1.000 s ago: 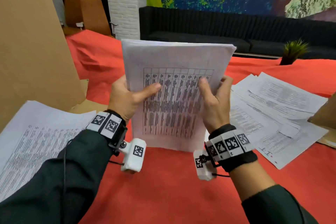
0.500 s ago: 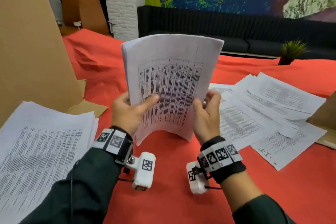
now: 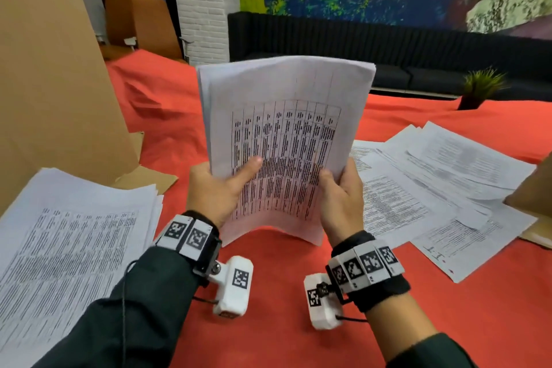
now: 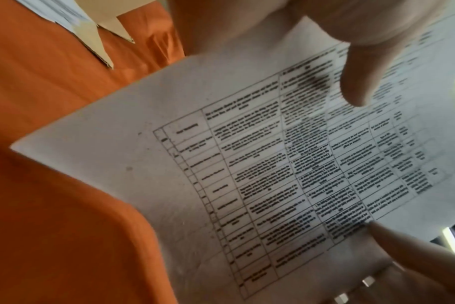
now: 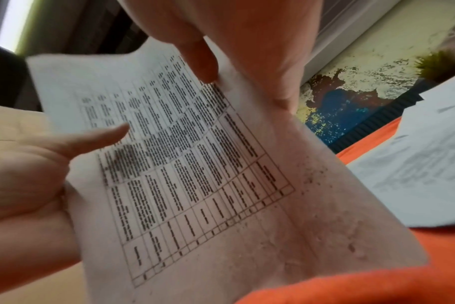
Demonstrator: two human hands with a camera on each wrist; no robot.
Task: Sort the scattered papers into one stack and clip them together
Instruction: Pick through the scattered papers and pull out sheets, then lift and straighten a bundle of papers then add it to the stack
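L hand [image 3: 216, 191] + R hand [image 3: 340, 200] fingers clamped on paper stack [image 3: 283, 116], printed table text unreadable.

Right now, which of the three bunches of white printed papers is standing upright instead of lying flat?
The bunch of white printed papers between both hands; the left pile and right spread lie flat.

Left wrist view: a sheaf of papers [image 4: 273, 164], its top sheet printed with a ruled table of blurred text, is held up above the orange-covered worktop [image 4: 52, 205] and bows along its lower edge. The left hand [image 4: 351, 30] grips the sheaf from above, its thumb [image 4: 356, 82] lying across the printed face, while the right hand [image 4: 416, 257] enters at lower right with one of its fingers [image 4: 392, 232] touching the table's edge. Pale cardboard flaps [image 4: 96, 37] lie on the worktop at upper left.
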